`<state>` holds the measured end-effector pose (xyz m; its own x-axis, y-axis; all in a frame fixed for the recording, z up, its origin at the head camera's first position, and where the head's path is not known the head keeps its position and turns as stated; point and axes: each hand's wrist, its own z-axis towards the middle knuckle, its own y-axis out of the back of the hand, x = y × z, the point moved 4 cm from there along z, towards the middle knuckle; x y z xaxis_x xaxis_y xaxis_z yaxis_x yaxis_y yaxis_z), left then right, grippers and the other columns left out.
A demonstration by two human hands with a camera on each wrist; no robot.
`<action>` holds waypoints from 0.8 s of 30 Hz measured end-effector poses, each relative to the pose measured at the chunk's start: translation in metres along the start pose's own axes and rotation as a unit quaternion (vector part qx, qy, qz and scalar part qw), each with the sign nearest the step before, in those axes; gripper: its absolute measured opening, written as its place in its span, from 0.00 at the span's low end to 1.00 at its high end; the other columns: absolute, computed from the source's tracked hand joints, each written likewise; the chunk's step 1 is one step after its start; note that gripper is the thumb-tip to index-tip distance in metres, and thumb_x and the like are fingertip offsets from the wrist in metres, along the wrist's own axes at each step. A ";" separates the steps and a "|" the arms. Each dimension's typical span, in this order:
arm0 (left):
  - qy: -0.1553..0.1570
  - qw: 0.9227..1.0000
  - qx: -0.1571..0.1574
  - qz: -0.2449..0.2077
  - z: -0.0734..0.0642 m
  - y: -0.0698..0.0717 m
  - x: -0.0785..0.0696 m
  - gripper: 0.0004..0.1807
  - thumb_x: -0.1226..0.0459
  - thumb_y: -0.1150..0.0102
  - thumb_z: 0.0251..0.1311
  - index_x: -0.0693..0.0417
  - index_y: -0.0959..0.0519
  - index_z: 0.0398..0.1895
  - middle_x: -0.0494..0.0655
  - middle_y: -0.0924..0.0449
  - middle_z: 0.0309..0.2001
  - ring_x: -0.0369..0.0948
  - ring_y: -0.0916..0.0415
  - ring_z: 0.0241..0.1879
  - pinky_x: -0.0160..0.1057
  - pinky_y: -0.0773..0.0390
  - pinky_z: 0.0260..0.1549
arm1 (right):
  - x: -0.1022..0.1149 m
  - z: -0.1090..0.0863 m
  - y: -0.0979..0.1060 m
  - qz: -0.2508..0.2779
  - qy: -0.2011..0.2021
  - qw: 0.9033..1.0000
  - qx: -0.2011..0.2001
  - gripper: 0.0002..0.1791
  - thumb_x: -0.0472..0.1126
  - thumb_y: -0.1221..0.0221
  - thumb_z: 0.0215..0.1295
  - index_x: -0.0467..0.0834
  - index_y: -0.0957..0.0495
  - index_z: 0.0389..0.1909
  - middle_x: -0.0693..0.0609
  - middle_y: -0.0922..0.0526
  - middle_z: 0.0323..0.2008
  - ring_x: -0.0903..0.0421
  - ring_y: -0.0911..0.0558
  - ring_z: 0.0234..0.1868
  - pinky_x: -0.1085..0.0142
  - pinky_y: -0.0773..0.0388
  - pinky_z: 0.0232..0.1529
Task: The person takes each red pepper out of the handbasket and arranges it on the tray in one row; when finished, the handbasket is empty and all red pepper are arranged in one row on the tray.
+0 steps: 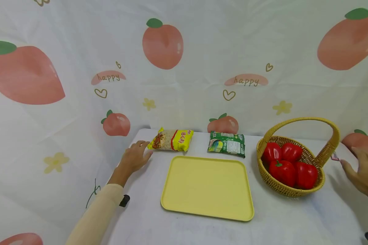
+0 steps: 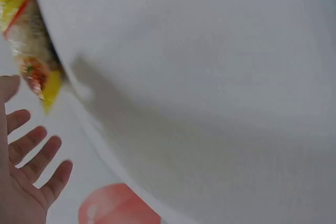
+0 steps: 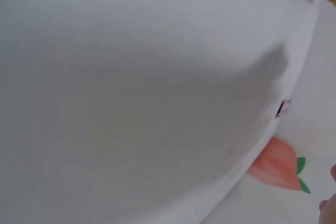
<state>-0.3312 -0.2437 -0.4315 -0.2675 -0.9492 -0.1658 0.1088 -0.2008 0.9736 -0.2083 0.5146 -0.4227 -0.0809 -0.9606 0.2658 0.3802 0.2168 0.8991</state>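
Observation:
My left hand [image 1: 136,157] is held over the table's left side with its fingers spread and nothing in them. Just to its right lies a yellow and clear bag of dry, pale food [image 1: 172,140], its end close to the fingertips. In the left wrist view the same bag [image 2: 32,51] shows beyond the thumb. At the right edge of the head view, my right hand [image 1: 366,172] reaches forward, thumb apart from the fingers, holding nothing. Nearest to it is a wicker basket [image 1: 274,182] with a tall handle and several red bell peppers [image 1: 283,173] inside.
A yellow rectangular tray [image 1: 207,189] lies in the middle of the white table [image 1: 208,233]. Behind it is a green packet [image 1: 227,143]. A small pink-edged item [image 1: 335,156] sits between basket and right hand. A fruit-printed curtain [image 1: 196,92] hangs behind.

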 end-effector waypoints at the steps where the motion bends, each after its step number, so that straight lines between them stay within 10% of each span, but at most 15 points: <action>1: -0.001 1.000 -0.013 -0.026 -0.001 0.001 -0.003 0.29 0.51 0.45 0.77 0.60 0.26 0.73 0.64 0.25 0.68 0.62 0.25 0.65 0.67 0.23 0.60 | 0.003 -0.002 0.002 0.011 -0.007 1.000 -0.007 0.42 0.52 0.53 0.82 0.26 0.53 0.80 0.19 0.49 0.76 0.22 0.52 0.79 0.32 0.62 0.80; 11: 0.027 0.953 -0.033 -0.301 -0.034 -0.006 -0.045 0.22 0.64 0.36 0.72 0.64 0.19 0.64 0.60 0.15 0.58 0.54 0.14 0.55 0.52 0.13 0.52 | 0.050 -0.032 0.020 0.092 -0.028 0.990 -0.102 0.32 0.38 0.49 0.77 0.26 0.39 0.75 0.16 0.32 0.63 0.20 0.36 0.67 0.30 0.48 0.77; 14: 0.061 0.934 -0.006 -0.352 -0.045 -0.011 -0.055 0.23 0.61 0.36 0.72 0.59 0.19 0.67 0.56 0.15 0.61 0.53 0.16 0.58 0.50 0.13 0.52 | 0.069 -0.039 0.023 0.117 0.004 0.986 -0.122 0.29 0.34 0.45 0.75 0.26 0.34 0.72 0.17 0.29 0.59 0.22 0.33 0.60 0.51 0.46 0.83; 18: 0.086 0.915 0.025 -0.393 -0.056 -0.015 -0.069 0.23 0.59 0.36 0.73 0.55 0.19 0.68 0.52 0.16 0.63 0.52 0.18 0.62 0.52 0.15 0.57 | 0.090 -0.047 0.026 0.151 0.051 0.978 -0.138 0.26 0.31 0.39 0.71 0.28 0.28 0.68 0.22 0.24 0.58 0.68 0.26 0.61 0.89 0.51 0.64; 20: 0.092 0.911 0.033 -0.400 -0.059 -0.016 -0.075 0.23 0.59 0.36 0.73 0.54 0.19 0.68 0.51 0.16 0.63 0.52 0.18 0.63 0.53 0.17 0.59 | 0.100 -0.051 0.027 0.159 0.061 0.977 -0.128 0.27 0.32 0.37 0.71 0.29 0.27 0.68 0.23 0.23 0.59 0.87 0.38 0.56 0.91 0.44 0.59; 24: 0.106 0.904 0.036 -0.412 -0.062 -0.020 -0.082 0.23 0.59 0.36 0.72 0.54 0.19 0.68 0.52 0.16 0.63 0.51 0.17 0.61 0.53 0.17 0.59 | 0.119 -0.055 0.026 0.192 0.073 0.971 -0.119 0.30 0.32 0.32 0.68 0.31 0.27 0.69 0.33 0.21 0.59 0.92 0.39 0.51 0.96 0.43 0.48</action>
<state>-0.2517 -0.1771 -0.4467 -0.0394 -0.5104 -0.8590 -0.1089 -0.8524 0.5115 -0.1575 0.3966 -0.3872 0.2340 -0.8351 0.4978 0.5606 0.5342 0.6328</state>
